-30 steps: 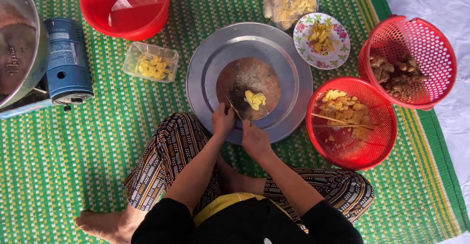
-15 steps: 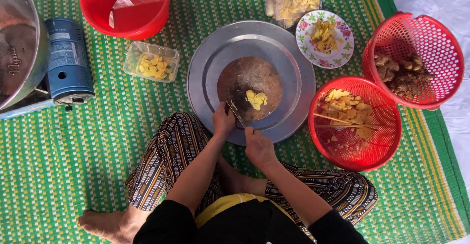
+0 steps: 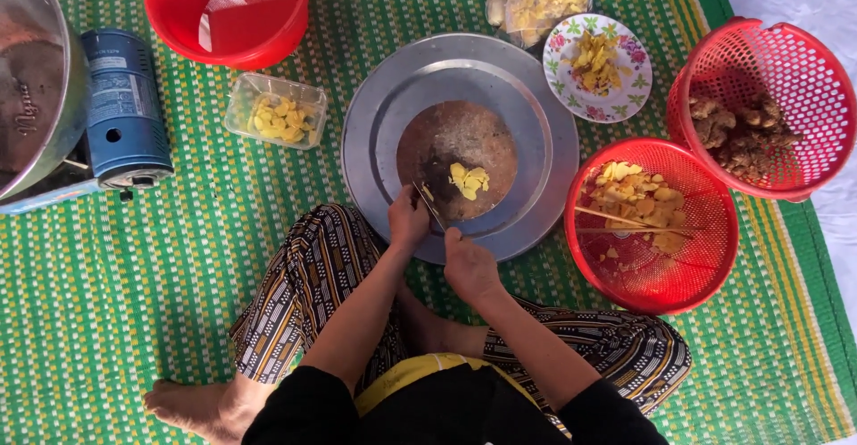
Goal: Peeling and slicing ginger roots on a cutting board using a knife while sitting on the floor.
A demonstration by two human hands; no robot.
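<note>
I sit cross-legged on the green woven mat (image 3: pixel 178 302), and the large round metal tray (image 3: pixel 536 124) lies in front of my knees with the round wooden cutting board (image 3: pixel 464 133) on it. To my right stand two red mesh baskets: the nearer basket (image 3: pixel 705 266) holds yellow slices, the farther basket (image 3: pixel 803 61) holds brown knobbly roots.

My left hand (image 3: pixel 408 219) is closed around a knife (image 3: pixel 430 206) at the near edge of the board, the blade angled up toward the small heap of yellow slices (image 3: pixel 470 180) that lies just beyond it. My right hand (image 3: pixel 470 266) sits curled at the tray's near rim, just beside the left; I cannot tell whether it holds a piece.

The hands are close together, so I judge the main risk is the blade nicking my right fingers if it slips. The board rests loose on smooth metal and could slide under pressure. The slices lie near the board's middle, yet a careless sweep could scatter them onto the tray.
</note>
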